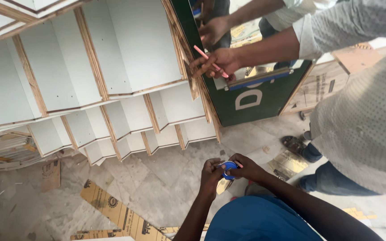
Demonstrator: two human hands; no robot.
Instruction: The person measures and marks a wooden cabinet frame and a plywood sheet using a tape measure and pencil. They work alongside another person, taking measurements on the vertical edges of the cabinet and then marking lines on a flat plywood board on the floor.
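Above the floor, blue tape measure pinched between left hand, right hand

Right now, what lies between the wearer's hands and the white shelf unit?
In the head view, only bare grey stone floor lies between the hands holding a blue tape measure and the shelf unit.

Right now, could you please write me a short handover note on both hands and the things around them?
Left hand: closed on the blue round tool, low over the marble floor.
Right hand: closed on the same tool from the other side; what the fingers do to it cannot be told.
Nearby: a co-worker's hand holds a pink pencil against the edge of the white laminated shelf unit, beside a green panel.
Cardboard sheets lie on the floor.
Done: tool in hand. Any pencil mark on the edge is not visible.
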